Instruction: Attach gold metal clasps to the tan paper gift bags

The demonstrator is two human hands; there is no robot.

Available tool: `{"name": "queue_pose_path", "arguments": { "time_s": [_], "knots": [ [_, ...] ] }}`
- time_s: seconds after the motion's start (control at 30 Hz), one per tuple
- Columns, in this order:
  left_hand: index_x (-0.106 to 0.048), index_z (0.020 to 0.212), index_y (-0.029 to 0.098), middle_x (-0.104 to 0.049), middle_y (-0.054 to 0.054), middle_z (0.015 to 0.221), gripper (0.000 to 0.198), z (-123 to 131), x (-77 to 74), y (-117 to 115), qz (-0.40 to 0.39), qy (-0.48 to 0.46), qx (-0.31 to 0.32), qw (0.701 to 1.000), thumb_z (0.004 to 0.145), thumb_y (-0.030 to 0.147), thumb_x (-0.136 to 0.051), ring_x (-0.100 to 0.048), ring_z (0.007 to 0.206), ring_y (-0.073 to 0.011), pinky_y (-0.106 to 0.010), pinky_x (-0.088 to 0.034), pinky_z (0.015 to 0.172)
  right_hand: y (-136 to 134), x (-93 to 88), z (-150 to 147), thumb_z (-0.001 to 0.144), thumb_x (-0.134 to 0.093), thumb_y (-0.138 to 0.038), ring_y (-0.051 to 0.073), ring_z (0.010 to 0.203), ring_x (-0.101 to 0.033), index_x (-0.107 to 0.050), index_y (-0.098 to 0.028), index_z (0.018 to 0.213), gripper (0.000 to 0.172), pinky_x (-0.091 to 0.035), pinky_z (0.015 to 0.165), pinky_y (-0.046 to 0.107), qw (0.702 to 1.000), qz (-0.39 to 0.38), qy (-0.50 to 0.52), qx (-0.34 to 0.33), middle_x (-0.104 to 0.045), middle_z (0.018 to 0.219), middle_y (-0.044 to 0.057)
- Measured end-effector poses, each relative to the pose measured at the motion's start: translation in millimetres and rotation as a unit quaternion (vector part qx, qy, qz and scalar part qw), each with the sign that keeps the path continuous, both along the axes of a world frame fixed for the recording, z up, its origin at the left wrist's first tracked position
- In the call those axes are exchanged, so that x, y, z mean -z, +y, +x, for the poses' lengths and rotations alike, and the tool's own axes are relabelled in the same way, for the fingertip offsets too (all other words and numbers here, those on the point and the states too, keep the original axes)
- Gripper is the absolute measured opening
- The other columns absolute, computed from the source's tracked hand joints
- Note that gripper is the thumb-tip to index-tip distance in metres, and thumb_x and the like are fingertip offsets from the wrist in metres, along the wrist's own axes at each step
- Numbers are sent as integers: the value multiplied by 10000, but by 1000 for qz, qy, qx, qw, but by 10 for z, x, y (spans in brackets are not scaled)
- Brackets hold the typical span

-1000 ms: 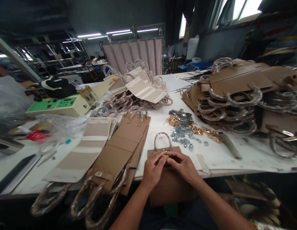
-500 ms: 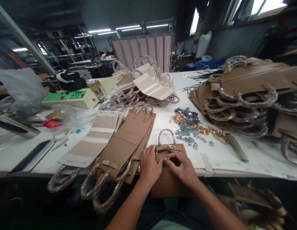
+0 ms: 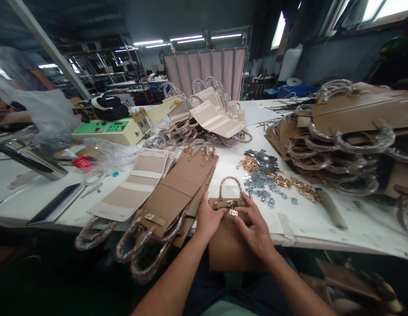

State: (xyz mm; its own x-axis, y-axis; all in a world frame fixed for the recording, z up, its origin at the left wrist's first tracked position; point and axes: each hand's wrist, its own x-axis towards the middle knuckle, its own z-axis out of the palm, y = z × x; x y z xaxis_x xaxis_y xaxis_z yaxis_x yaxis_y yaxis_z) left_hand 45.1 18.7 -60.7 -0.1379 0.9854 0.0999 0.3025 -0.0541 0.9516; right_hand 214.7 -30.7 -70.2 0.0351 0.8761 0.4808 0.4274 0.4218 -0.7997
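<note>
A brown handbag (image 3: 230, 245) leans over the table's front edge toward my lap, its plastic-wrapped handle (image 3: 230, 179) lying up on the table. My left hand (image 3: 207, 218) grips the bag's upper left side, thumb pointing in toward the middle. On the right, my right hand (image 3: 256, 228) has its fingers over the bag's upper right edge and its thumb beside a gold clasp (image 3: 233, 212) on the bag's front. The clasp shows uncovered between both thumbs, below a narrow strap with metal fittings (image 3: 227, 203).
Stacked brown bag pieces (image 3: 175, 186) lie left; a tall pile of bags (image 3: 362, 109) stands right. Gold fittings (image 3: 250, 164) and grey metal plates (image 3: 265, 193) are scattered beyond my right hand. A green-panelled machine (image 3: 108, 129) sits back left, with a person (image 3: 22, 66) beyond.
My right hand has shifted from pinching over the gold clasp to the bag's upper right edge, so the clasp shows. The view has turned slightly left.
</note>
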Motion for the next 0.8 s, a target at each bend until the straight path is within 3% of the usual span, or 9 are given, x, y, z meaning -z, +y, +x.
{"name": "queue_pose_path", "arguments": {
  "time_s": [0.17, 0.27, 0.37, 0.47, 0.63, 0.73, 0.8],
  "knots": [
    [-522, 1415, 125, -579, -224, 1466, 863, 88, -95, 44, -51, 25, -22, 998, 648, 270, -890, -501, 1413, -375, -513, -355, 1197, 101, -77, 177, 977, -617, -341, 308, 1478, -426, -701, -230, 1086, 177, -341, 1222, 535, 998, 13, -44, 35, -472, 1576, 137],
    [-605, 1317, 157, -652, -184, 1376, 720, 106, -123, 57, -93, -107, -21, 990, 693, 373, -891, -577, 1330, -357, -475, -412, 1139, 213, -196, 414, 979, -604, -341, 293, 1308, -596, -696, -236, 1072, 168, -463, 1113, 474, 995, -4, -95, 29, -621, 1421, 127],
    [-679, 1158, 152, -747, -156, 1160, 588, 90, -153, 52, -163, -285, 38, 944, 714, 482, -876, -721, 1054, -325, -435, -538, 952, 311, -370, 630, 986, -589, -325, 242, 998, -708, -699, -255, 1093, 169, -548, 891, 382, 981, -69, -179, -39, -745, 1132, 71],
    [-717, 1051, 120, -779, -155, 991, 484, 55, -202, 29, -221, -381, 124, 889, 770, 498, -828, -752, 827, -291, -424, -584, 814, 389, -550, 717, 989, -582, -311, 230, 909, -690, -705, -256, 1080, 162, -522, 819, 352, 952, -110, -269, -97, -744, 1000, 43],
    [-733, 1105, 109, -797, -164, 971, 412, -26, -204, -2, -293, -496, 228, 785, 867, 445, -745, -773, 886, -310, -443, -587, 891, 521, -716, 644, 976, -585, -248, 210, 868, -649, -713, -240, 1009, 133, -470, 747, 306, 921, -101, -347, -148, -706, 938, 34],
    [-720, 1173, 108, -800, -178, 983, 497, -82, -124, 0, -310, -528, 255, 748, 888, 515, -704, -772, 960, -341, -481, -570, 957, 583, -709, 585, 935, -633, -215, 206, 896, -641, -721, -245, 1015, 123, -467, 774, 298, 919, -96, -350, -155, -696, 962, 33],
    [-710, 1203, 102, -800, -188, 989, 549, -112, -71, 6, -312, -536, 257, 741, 884, 549, -701, -770, 979, -352, -494, -564, 975, 607, -675, 559, 913, -661, -210, 206, 911, -640, -730, -251, 1008, 124, -470, 798, 299, 920, -96, -343, -160, -695, 971, 33]
  ]
}}
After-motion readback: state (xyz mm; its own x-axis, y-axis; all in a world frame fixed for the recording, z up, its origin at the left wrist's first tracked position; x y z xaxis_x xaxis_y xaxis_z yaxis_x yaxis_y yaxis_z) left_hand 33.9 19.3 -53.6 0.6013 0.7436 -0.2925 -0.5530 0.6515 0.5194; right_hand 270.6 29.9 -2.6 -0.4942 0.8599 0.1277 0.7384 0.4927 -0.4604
